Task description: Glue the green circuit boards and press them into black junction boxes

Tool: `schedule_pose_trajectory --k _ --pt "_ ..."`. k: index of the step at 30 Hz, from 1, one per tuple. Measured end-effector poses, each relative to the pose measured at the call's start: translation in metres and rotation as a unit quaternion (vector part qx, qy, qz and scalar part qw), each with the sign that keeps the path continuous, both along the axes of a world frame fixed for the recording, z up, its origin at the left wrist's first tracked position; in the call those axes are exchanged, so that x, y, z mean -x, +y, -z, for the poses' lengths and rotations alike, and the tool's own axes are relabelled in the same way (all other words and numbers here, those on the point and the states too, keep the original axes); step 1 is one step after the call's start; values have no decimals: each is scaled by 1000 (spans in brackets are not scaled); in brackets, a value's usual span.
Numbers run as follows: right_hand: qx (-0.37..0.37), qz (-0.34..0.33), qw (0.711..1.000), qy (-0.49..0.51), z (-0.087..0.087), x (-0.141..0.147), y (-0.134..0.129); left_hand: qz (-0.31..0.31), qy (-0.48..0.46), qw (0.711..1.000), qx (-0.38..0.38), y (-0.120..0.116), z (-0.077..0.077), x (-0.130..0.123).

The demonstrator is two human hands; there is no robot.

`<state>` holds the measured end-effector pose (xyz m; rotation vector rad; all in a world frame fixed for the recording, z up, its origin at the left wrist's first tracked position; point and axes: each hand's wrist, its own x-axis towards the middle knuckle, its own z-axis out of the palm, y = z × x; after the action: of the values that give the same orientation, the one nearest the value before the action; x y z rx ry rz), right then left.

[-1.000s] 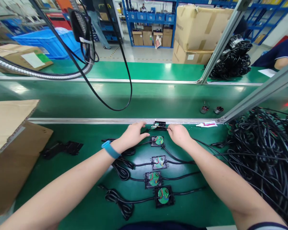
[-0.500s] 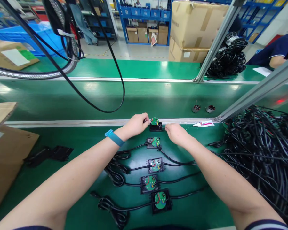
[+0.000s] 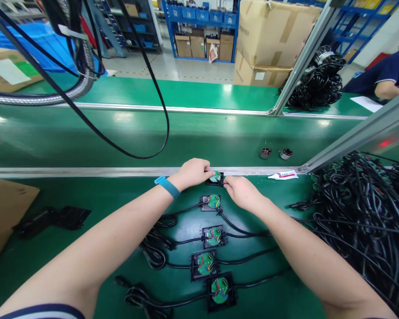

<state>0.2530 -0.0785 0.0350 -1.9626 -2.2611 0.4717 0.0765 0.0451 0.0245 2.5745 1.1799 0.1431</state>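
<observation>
Angling inward, hands flank the farthest board.

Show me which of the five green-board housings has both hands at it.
The farthest housing, beside the metal rail: left hand at one edge, right hand at the other. The four nearer ones have no hand on them.

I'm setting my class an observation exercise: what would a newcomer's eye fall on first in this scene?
Probably first, the column of open black plastic housings with round green circuit boards down the middle of the green bench, the left hand and right hand at the farthest housing. Next, the tangled heap of black cables at the right. Then the large tan cardboard boxes stacked in the background, right of centre.
</observation>
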Motion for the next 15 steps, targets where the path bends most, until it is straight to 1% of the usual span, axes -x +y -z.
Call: schedule_pose_trajectory --k 5,9,12,15 --pt "20 -1 1000 0 3 0 2 -12 28 999 10 0 3 -3" --pt "28 -1 1000 9 7 0 5 -41 41 998 21 -1 7 -6" --pt "22 -5 1000 20 11 -1 9 -55 16 998 39 0 12 -6" --pt "13 -9 1000 20 12 -1 12 -36 -7 998 42 0 17 -7"
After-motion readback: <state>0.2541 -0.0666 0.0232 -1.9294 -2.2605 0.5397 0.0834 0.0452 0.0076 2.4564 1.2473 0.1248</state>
